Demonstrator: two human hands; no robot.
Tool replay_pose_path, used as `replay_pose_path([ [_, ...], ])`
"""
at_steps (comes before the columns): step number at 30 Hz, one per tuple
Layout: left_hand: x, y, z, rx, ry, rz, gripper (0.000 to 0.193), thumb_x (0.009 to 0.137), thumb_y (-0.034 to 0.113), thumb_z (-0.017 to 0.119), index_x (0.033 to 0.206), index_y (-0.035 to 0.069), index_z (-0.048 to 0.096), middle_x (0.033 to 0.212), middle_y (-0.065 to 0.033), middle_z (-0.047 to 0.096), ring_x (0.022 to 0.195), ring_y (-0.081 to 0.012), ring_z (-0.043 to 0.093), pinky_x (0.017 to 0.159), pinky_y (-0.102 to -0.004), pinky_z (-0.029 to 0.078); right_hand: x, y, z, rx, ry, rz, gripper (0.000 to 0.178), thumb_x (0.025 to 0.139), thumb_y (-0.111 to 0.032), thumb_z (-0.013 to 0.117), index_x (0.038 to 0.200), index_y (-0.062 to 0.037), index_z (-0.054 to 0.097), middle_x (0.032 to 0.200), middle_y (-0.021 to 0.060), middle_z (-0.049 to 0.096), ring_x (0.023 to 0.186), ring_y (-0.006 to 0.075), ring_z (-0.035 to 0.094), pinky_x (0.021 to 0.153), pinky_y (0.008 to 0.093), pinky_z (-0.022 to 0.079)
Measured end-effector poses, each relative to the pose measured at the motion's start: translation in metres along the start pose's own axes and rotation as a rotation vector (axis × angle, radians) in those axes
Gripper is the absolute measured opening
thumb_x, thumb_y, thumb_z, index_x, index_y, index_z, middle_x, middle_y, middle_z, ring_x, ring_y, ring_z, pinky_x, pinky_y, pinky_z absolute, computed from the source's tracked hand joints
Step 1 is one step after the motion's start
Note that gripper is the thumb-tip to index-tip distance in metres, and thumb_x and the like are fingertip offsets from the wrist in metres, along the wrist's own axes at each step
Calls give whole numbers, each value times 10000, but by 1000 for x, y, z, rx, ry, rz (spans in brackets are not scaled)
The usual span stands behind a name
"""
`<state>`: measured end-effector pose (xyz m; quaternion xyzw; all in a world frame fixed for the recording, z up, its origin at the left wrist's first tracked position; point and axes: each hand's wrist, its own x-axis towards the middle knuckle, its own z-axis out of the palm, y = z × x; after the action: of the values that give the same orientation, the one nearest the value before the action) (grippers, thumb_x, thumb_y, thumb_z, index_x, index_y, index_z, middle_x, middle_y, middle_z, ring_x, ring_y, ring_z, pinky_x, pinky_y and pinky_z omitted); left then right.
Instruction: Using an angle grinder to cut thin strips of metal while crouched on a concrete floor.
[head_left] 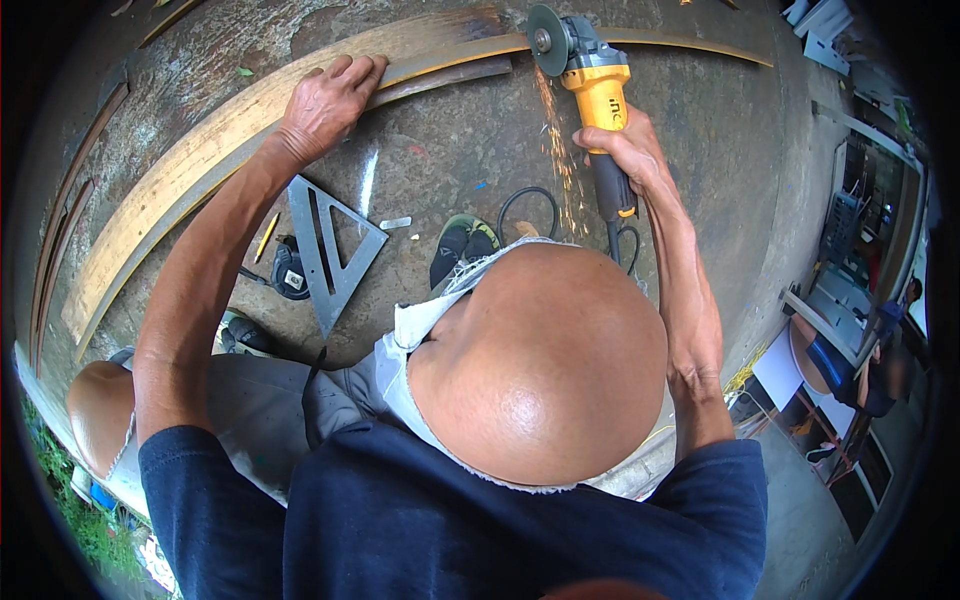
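My right hand [632, 150] is wrapped around a yellow and grey angle grinder [602, 98]. Its disc [546, 40] meets a long, narrow metal bar [690, 42], and orange sparks [555, 140] stream down from there toward me. The bar runs along a wooden plank [190, 160] at the left and reaches past the grinder to the right. My left hand [336, 98] presses down on the bar and plank with curled fingers, left of the disc. The grinder's black cord [527, 192] loops down beside my shoe.
A metal speed square [335, 250], a black tape measure [289, 268] and a yellow pencil [266, 238] lie on the concrete floor. My shoes [460, 248] are close to the work. Rusty metal strips [75, 225] lie at far left. A person [880, 370] is at far right among tables.
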<state>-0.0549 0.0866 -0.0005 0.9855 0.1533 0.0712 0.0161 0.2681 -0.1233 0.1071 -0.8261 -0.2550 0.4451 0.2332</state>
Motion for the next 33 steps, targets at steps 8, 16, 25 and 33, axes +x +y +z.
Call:
replay_pose_path([
  [8,1,2,-1,-12,-20,-14,522,871,161,580,1369,10,543,1091,-56,545,999,-203,589,766,-306,590,3,3,-1,-1,6,16,408,683,-180,801,1007,-15,614,820,80,658,646,173,647,581,329,541],
  [16,0,1,0,-42,-18,-14,513,882,152,580,1379,32,538,1101,-53,561,1018,-203,591,759,-320,589,-19,9,-9,117,-27,36,454,693,-195,802,1051,-6,595,837,68,632,657,170,641,599,313,563],
  [25,6,-3,-4,-116,-33,-44,437,976,293,589,1335,45,567,1052,-86,597,969,-249,614,743,-363,574,-26,8,-23,129,-18,54,458,696,-202,804,1048,-11,582,831,67,618,660,163,641,592,301,559],
  [33,4,2,-3,-120,-23,-48,493,994,460,555,1317,89,597,1027,-64,586,975,-221,609,742,-370,570,-23,10,-14,129,-28,50,462,685,-202,805,1041,-8,584,833,73,628,656,169,642,592,315,550],
])
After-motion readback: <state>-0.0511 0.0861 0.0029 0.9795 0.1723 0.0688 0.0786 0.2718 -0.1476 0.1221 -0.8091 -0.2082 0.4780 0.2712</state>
